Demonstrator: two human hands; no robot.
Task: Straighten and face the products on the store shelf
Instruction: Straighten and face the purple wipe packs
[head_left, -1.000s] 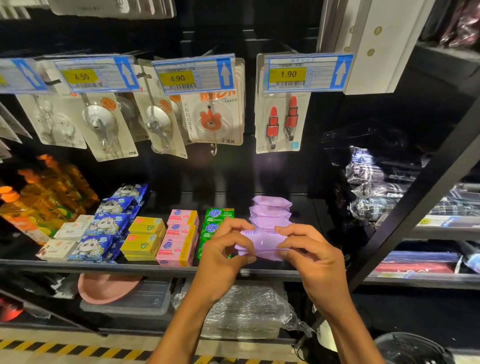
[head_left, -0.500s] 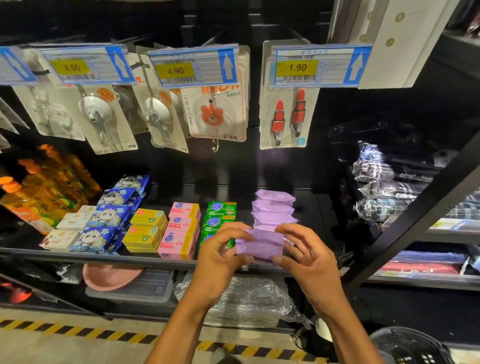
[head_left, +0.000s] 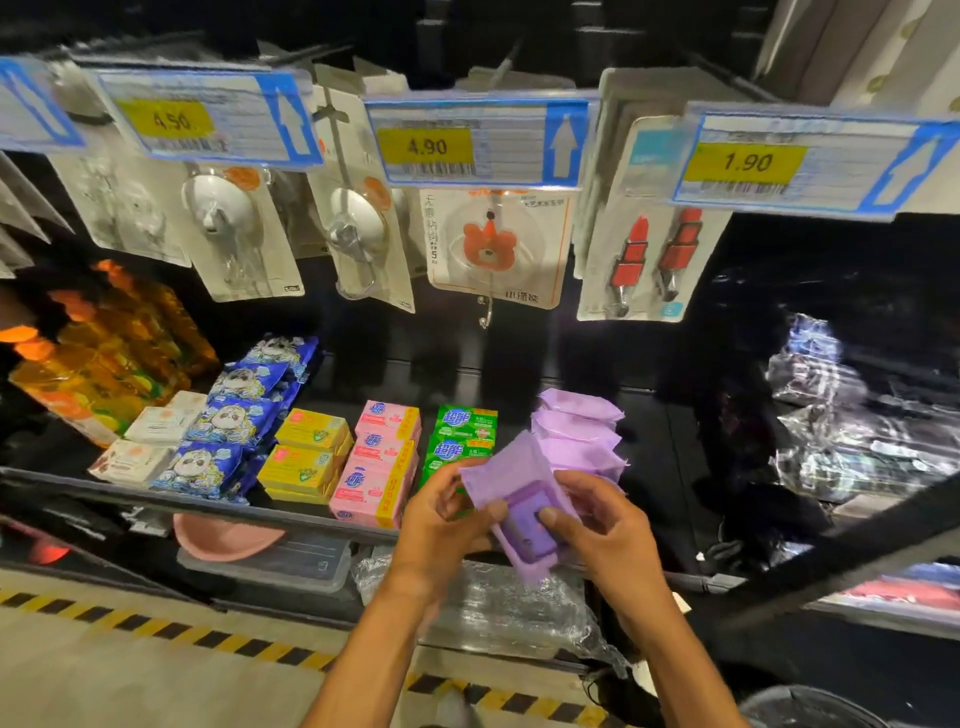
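A purple wrapped soap bar (head_left: 519, 506) is held in front of the shelf edge, tilted with one end pointing up and away. My left hand (head_left: 441, 519) grips its left side and my right hand (head_left: 602, 530) pinches its right side with the thumb on top. Behind it a row of matching purple packs (head_left: 579, 431) lies on the dark shelf (head_left: 78, 480). To the left stand green soap boxes (head_left: 465, 431), pink boxes (head_left: 376, 467), yellow boxes (head_left: 306, 457) and blue panda packs (head_left: 234, 415).
Carded hooks (head_left: 493, 249) hang above under price tags (head_left: 478, 143). Orange bottles (head_left: 104, 353) fill the shelf's left end. Shiny bagged goods (head_left: 841, 415) sit at right behind a black diagonal post (head_left: 857, 540). A pink basin (head_left: 223, 535) and plastic-wrapped items lie below.
Both hands have drawn the purple pack nearer and turned it from lying level to tilted on end. The camera has moved closer to the shelf.
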